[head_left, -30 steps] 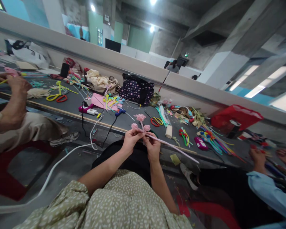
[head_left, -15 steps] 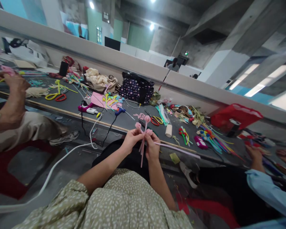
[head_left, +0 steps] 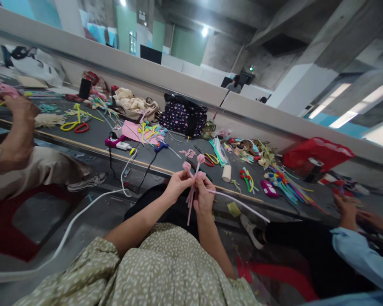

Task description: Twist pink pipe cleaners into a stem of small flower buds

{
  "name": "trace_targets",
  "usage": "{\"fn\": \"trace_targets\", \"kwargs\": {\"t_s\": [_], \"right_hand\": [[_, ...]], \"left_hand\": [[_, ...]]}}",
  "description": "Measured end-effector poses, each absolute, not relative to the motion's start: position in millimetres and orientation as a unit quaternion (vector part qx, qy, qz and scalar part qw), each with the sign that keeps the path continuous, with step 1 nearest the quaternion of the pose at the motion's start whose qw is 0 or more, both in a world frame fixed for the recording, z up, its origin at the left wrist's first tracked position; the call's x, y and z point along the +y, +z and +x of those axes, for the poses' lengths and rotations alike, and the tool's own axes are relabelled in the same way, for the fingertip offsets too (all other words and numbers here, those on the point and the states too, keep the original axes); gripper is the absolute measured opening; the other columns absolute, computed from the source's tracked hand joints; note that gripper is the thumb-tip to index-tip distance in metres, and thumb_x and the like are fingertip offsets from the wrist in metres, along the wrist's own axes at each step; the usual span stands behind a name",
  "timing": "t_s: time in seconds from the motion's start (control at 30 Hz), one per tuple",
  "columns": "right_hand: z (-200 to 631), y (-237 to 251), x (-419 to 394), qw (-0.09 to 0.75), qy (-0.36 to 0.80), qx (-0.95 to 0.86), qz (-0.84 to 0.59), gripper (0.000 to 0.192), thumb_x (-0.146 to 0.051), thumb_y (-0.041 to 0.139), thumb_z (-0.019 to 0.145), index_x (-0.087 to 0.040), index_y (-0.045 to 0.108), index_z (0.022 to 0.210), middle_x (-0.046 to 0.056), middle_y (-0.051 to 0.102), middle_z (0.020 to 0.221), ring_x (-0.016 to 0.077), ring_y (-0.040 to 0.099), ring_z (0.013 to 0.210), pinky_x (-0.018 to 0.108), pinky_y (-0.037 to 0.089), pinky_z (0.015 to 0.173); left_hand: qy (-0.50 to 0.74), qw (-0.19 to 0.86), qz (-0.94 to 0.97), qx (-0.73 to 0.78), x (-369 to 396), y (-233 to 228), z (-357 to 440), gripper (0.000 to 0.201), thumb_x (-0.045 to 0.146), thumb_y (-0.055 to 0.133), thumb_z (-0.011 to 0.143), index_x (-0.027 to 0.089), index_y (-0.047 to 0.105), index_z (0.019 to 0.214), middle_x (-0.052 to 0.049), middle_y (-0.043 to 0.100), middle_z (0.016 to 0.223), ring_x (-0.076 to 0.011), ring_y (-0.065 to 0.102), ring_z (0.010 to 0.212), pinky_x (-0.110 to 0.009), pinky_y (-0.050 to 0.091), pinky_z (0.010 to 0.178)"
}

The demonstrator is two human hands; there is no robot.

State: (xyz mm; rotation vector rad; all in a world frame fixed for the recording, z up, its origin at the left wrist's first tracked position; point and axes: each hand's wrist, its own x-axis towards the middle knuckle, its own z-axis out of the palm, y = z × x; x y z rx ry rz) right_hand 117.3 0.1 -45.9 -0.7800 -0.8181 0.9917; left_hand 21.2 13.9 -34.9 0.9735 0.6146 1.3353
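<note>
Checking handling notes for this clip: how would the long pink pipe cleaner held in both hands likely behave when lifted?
Probably light and bendy: the pipe cleaner droops in a curve past the right hand. Its fuzzy surface likely grips rather than slips. The curled buds suggest it keeps a bend.

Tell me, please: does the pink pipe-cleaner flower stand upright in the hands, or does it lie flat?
Upright. The pink pipe-cleaner flower has its curled heads on top and its stems hanging down between the left hand and the right hand.
</note>
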Motion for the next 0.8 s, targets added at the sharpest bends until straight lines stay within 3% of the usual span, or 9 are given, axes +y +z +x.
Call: {"fn": "trace_targets", "kwargs": {"t_s": [0.37,0.8], "right_hand": [[121.0,-36.7,3.9,0.748,0.409,-0.34,-0.397,0.031,-0.041,0.077,0.065,-0.017,0.061,0.076,-0.003,0.059,0.067,0.0083,0.051,0.055,0.022,0.045,0.054],[128.4,-33.3,7.9,0.744,0.428,-0.358,-0.366,0.023,-0.034,0.076,0.067,-0.018,0.062,0.073,-0.005,0.061,0.068,0.0074,0.054,0.058,0.022,0.045,0.062]], "left_hand": [[0.57,0.647,0.425,0.277,7.7,-33.5,26.2,0.026,0.03,0.083,0.056,0.012,0.067,0.065,-0.002,0.066,0.064,-0.0134,0.059,0.059,-0.028,0.048,0.068],[0.581,0.65,0.414,0.261,7.1,-33.9,23.5,0.022,0.028,0.082,0.059,0.012,0.069,0.067,-0.001,0.066,0.065,-0.0125,0.06,0.062,-0.026,0.048,0.069]]}}
